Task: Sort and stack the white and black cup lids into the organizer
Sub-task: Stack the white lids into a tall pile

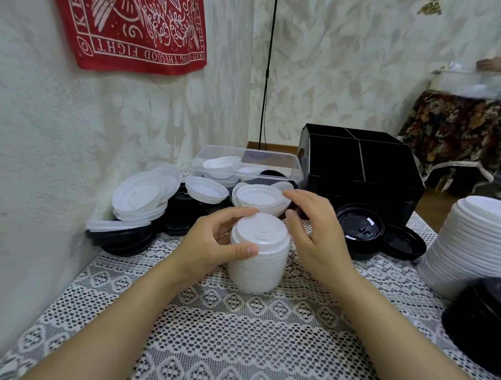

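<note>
Fingers [237, 212] of left hand [209, 242] wrap white lid stack [259, 265] (thumb in front).

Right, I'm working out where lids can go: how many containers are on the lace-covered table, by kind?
Black organizer: 1
Clear plastic tub: 1
Total: 2
</note>
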A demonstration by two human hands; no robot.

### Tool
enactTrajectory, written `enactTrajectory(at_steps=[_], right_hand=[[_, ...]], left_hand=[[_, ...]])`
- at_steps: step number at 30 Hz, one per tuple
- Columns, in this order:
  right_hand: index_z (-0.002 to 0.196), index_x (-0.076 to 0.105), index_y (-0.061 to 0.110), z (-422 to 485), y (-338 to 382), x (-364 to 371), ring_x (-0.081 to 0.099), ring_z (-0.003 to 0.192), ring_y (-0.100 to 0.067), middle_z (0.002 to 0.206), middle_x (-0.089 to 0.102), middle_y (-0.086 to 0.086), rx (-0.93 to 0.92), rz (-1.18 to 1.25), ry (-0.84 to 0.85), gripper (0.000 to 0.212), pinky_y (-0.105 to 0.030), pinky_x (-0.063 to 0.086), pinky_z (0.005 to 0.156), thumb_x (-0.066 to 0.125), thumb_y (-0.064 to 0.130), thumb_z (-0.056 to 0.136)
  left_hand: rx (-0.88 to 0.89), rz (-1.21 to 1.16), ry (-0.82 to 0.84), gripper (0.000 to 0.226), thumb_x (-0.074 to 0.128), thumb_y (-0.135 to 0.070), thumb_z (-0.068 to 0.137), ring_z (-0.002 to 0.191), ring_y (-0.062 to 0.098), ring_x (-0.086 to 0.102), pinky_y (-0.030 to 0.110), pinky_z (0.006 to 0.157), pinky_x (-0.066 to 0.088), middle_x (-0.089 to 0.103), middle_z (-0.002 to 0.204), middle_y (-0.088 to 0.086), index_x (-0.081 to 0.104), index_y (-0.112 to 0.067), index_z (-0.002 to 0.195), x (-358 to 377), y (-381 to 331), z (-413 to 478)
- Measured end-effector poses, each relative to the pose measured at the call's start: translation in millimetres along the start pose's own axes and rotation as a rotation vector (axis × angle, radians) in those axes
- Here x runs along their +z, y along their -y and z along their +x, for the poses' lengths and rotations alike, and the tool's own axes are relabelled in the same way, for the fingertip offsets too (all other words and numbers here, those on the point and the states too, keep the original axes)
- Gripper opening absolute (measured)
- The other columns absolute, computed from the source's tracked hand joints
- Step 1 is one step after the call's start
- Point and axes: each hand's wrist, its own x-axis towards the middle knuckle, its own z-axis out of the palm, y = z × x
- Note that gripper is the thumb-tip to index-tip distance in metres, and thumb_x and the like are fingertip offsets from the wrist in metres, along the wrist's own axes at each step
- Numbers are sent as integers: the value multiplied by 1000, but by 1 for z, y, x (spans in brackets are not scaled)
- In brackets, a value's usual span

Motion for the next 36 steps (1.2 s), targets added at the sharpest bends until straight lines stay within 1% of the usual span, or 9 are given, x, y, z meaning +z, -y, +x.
enactTrajectory(at_steps=[4, 9, 12, 18, 23, 27, 30, 32, 36], right_hand=[[117, 68, 20, 24, 1, 0, 52, 117, -19, 119, 67, 7, -175, -365, 44, 37, -37, 28, 97, 43, 34, 93], [113, 66, 35, 51, 4, -4, 31, 135, -11, 135, 51, 19, -172, -754, 438, 31, -41, -2, 101, 37, 37, 102], [102, 68, 34, 56, 7, -1, 37, 128, -9, 121, 57, 17, -149, -742, 423, 26, -40, 0, 98, 42, 32, 99], [104, 63, 26, 58, 5, -2, 40, 121, -10, 117, 56, 12, -102, -624, 426, 17, -32, 14, 94, 50, 33, 97], [92, 71, 17, 62, 7, -5, 53, 105, -13, 100, 60, 9, 26, -286, 378, 9, -30, 35, 95, 69, 24, 87], [78, 72, 18, 53, 20, -15, 59, 72, 1, 75, 67, 15, 212, 282, 48, 10, -18, 46, 72, 72, 10, 83], [87, 69, 13, 38, 31, -23, 66, 76, -10, 76, 73, 3, 428, 800, -74, 6, -22, 55, 73, 67, 8, 84], [91, 63, 7, 28, 36, -28, 68, 78, -15, 79, 72, -5, 515, 1033, -51, 12, -24, 57, 73, 65, 8, 79], [90, 62, 5, 18, 47, -26, 67, 77, -16, 83, 71, -11, 524, 1054, -7, 23, -23, 54, 70, 70, 9, 70]], left_hand=[[-5, -20, -2, 81, 82, -32, 52, 113, 8, 61, 17, 86, 48, 65, 122, -1, 58, -10, 126, 0, -1, -1], [-21, -20, -6, 76, 81, -34, 52, 113, 6, 60, 16, 87, 48, 66, 120, -5, 60, -16, 123, 1, -2, -2], [-27, -13, -10, 72, 82, -35, 52, 113, 6, 60, 17, 86, 48, 67, 119, -6, 61, -21, 119, 1, -2, -1], [-32, -19, -7, 70, 82, -34, 52, 112, 6, 60, 17, 87, 48, 66, 119, -6, 61, -22, 118, 0, -2, -1], [-32, -12, 3, 76, 82, -34, 52, 112, 6, 60, 17, 87, 48, 65, 121, -3, 59, -16, 122, 0, -2, -1], [-28, -7, 19, 74, 83, -24, 57, 113, 5, 60, 16, 87, 47, 64, 123, -3, 57, -13, 126, 0, -2, -1], [-17, -18, 28, 66, 76, -15, 64, 112, 3, 60, 15, 86, 47, 63, 124, -4, 56, -13, 127, 1, -5, -2], [13, -17, 15, 65, 76, -25, 67, 115, 2, 58, 17, 90, 47, 62, 125, -7, 54, -18, 128, 3, -7, -3], [212, 117, -246, 64, 66, -49, 70, 124, 1, 50, 27, 104, 41, 57, 130, -17, 46, -37, 129, 6, -15, -8]])
